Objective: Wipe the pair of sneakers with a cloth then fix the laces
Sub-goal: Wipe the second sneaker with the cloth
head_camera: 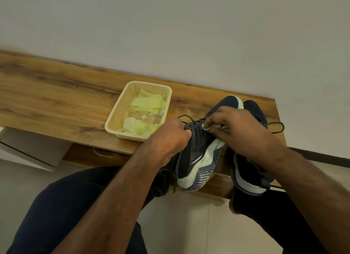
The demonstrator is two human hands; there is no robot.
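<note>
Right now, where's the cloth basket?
In the head view the cream basket sits on the wooden bench, left of the sneakers, just beyond the left hand; yellow-green cloths lie inside it.

Bare forearms (117, 187), no sleeves showing; dark navy trousers (62, 206).

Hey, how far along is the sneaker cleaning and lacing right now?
Wiping looks finished: the cloths lie in the basket, not in hand. Lacing is under way: the left hand and right hand work the laces of the near sneaker. The other sneaker has a loose lace trailing, so it probably remains.
</note>
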